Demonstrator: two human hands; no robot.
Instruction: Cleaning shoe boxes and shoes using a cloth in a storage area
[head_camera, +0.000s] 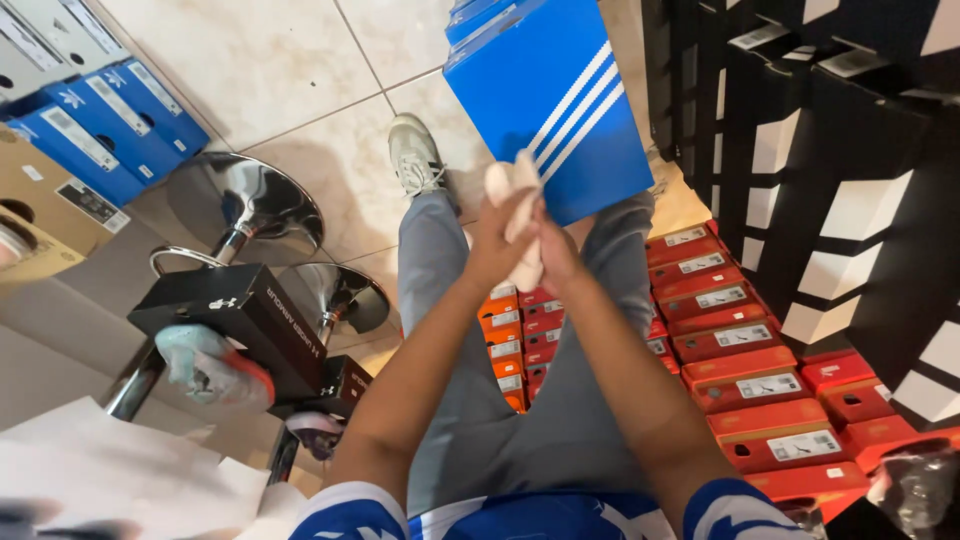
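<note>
1. Pressing together in front of the lap, the left hand (497, 240) and right hand (553, 250) close their fingers around a wad of pale tissue paper (518, 205), held above the grey trousers.
2. Left of the knees, an open black shoebox (240, 325) on a chrome stool (250, 205) has a light sneaker (212, 368) poking out of it.
3. Right of the knees, closed red shoeboxes (745, 370) lie stacked.
4. Beyond the hands stands a closed blue striped shoebox (550, 100); its contents are hidden.

Left hand (497, 243) and right hand (553, 250) squeeze a pale paper wad (520, 215) before a blue shoebox (545, 100)
</note>
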